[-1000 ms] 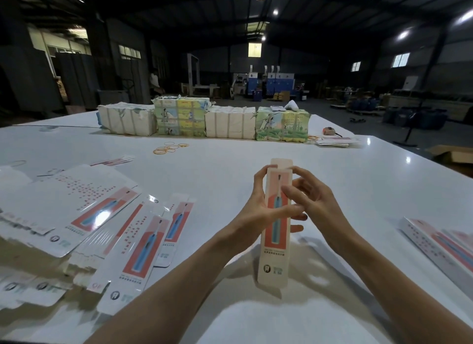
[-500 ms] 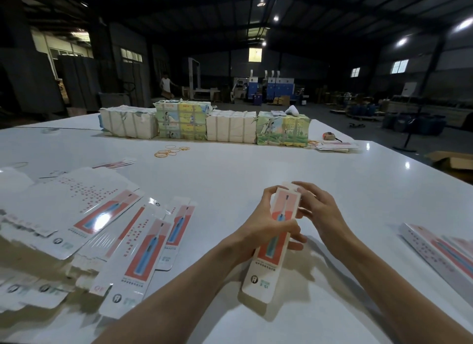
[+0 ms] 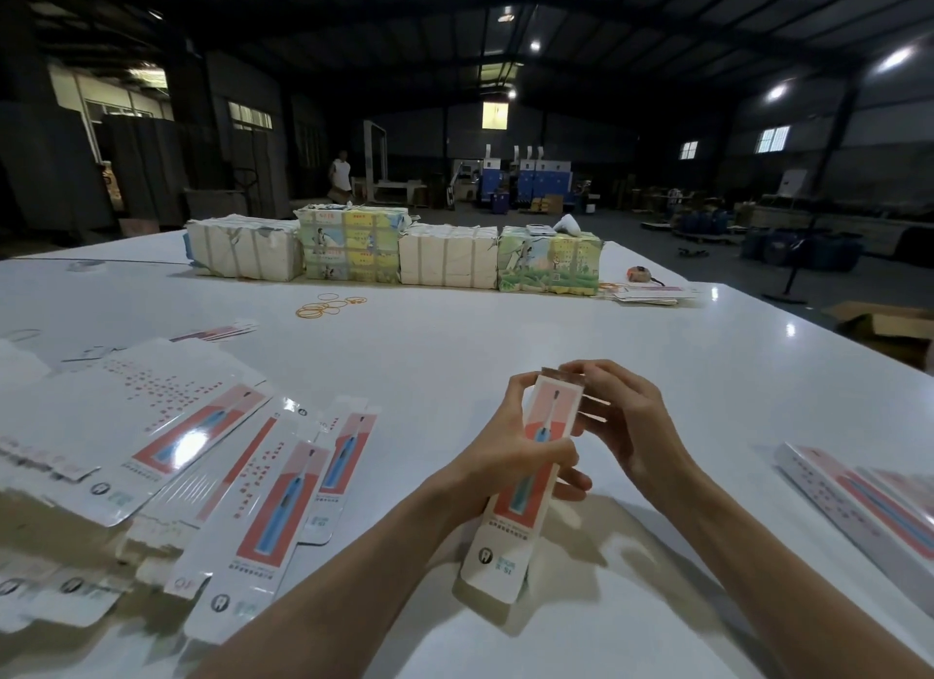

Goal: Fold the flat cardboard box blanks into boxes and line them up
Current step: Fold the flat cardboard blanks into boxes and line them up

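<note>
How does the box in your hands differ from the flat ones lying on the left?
The held box is opened into a tube; the flat blanks are unfolded sheets. The held box is tilted, gripped by the left hand and right hand; the flat blanks lie overlapping on the table. Both carry the same pink-and-blue print.

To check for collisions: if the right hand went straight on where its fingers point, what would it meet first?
The right hand points left at the top end of the box, which it seems to touch; next, probably, the left hand.
</note>
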Tool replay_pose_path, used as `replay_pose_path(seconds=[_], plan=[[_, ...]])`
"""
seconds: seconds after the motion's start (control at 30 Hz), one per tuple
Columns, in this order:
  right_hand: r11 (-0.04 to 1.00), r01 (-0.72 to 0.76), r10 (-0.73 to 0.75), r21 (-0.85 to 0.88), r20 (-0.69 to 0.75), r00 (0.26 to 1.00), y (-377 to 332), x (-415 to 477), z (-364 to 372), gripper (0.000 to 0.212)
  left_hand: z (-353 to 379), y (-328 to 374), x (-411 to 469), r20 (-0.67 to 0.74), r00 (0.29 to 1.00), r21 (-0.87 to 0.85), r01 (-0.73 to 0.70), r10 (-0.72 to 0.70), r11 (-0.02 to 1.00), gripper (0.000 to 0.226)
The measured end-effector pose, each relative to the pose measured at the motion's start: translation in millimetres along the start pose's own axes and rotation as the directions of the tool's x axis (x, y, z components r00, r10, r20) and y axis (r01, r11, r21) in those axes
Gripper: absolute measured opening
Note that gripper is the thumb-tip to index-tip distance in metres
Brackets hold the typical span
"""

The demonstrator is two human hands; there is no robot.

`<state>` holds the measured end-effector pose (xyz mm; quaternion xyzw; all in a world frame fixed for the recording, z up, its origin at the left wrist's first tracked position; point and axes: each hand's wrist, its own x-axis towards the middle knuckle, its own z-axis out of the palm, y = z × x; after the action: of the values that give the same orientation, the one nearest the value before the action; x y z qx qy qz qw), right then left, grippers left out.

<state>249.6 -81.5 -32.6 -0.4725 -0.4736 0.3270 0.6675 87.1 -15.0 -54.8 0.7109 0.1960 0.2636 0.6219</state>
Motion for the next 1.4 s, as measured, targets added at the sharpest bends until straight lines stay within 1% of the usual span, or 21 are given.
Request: replay_pose_path(seconds=[0.07, 0.17, 0.3, 0.37, 0.57, 0.7, 0.83, 0.87, 0.97, 1.03, 1.1, 1.23, 1.4], plan=[[0.997, -0.053, 0.054, 0.049, -0.028, 0.998, -0.3, -0.6, 2.6, 0.026, -2.7, -0.4, -0.9, -0.001, 1.000, 0.043, -0.015, 0.015, 0.999, 0.077], [0.993, -0.102, 0.106, 0.063, -0.064, 0.992, 0.9, 1.2, 1.6, 0.019, -3.4, -0.8, -1.0, -0.013, 0.999, 0.093, -0.039, 0.040, 0.995, 0.077], [0.992, -0.101, 0.109, 0.072, -0.121, 0.987, 1.4, 2.8, -3.5, 0.016, -5.4, -2.5, -0.9, -0.004, 0.998, 0.124, -0.057, 0.058, 0.991, 0.091], [0.992, -0.101, 0.109, 0.070, -0.124, 0.986, 1.7, 3.5, -4.7, 0.015, -5.9, -3.5, -0.2, -0.002, 0.998, 0.144, -0.066, 0.067, 0.987, 0.095], [0.990, -0.102, 0.106, 0.096, -0.036, 0.994, -0.3, 4.7, -9.0, 0.019, -6.0, -2.9, 1.4, -0.015, 0.997, 0.161, -0.078, 0.081, 0.984, 0.098], [0.999, -0.053, 0.053, 0.004, 0.016, 0.998, -0.8, 4.7, -11.6, 0.024, -7.2, -5.8, 0.4, -0.006, 0.996, 0.174, -0.085, 0.088, 0.981, 0.095], [0.997, -0.073, 0.069, 0.031, 0.119, 0.990, 0.9, 2.2, -9.5, 0.021, -12.6, -7.1, 2.5, -0.034, 0.997, 0.114, -0.067, 0.071, 0.991, 0.089], [0.997, -0.066, 0.063, 0.025, 0.115, 0.991, 3.2, 1.4, -6.6, 0.020, -13.3, -7.9, 3.4, -0.039, 0.997, 0.101, -0.067, 0.071, 0.993, 0.088], [0.999, -0.007, 0.009, -0.049, 0.039, 0.999, 9.7, -0.7, 1.9, 0.017, -12.6, -10.2, 5.1, -0.071, 0.995, 0.066, -0.065, 0.070, 0.996, 0.086], [0.994, 0.014, -0.014, -0.109, 0.004, 1.000, 9.9, -2.3, 4.0, 0.019, -12.0, -10.9, 5.7, -0.086, 0.993, 0.047, -0.074, 0.078, 0.996, 0.084], [0.988, 0.044, -0.043, -0.150, 0.007, 0.999, 8.5, -4.6, 4.2, 0.018, -12.2, -10.7, 5.4, -0.088, 0.993, 0.030, -0.082, 0.084, 0.996, 0.082], [0.933, 0.175, -0.184, -0.315, 0.003, 0.983, 6.6, -8.1, 6.4, 0.012, -9.4, -11.4, 4.8, -0.088, 0.994, 0.015, -0.064, 0.065, 0.998, 0.081], [0.932, 0.198, -0.210, -0.303, -0.008, 0.978, 10.5, -7.7, 6.5, 0.015, -9.0, -11.6, 5.1, -0.099, 0.993, -0.013, -0.064, 0.063, 0.998, 0.079]])
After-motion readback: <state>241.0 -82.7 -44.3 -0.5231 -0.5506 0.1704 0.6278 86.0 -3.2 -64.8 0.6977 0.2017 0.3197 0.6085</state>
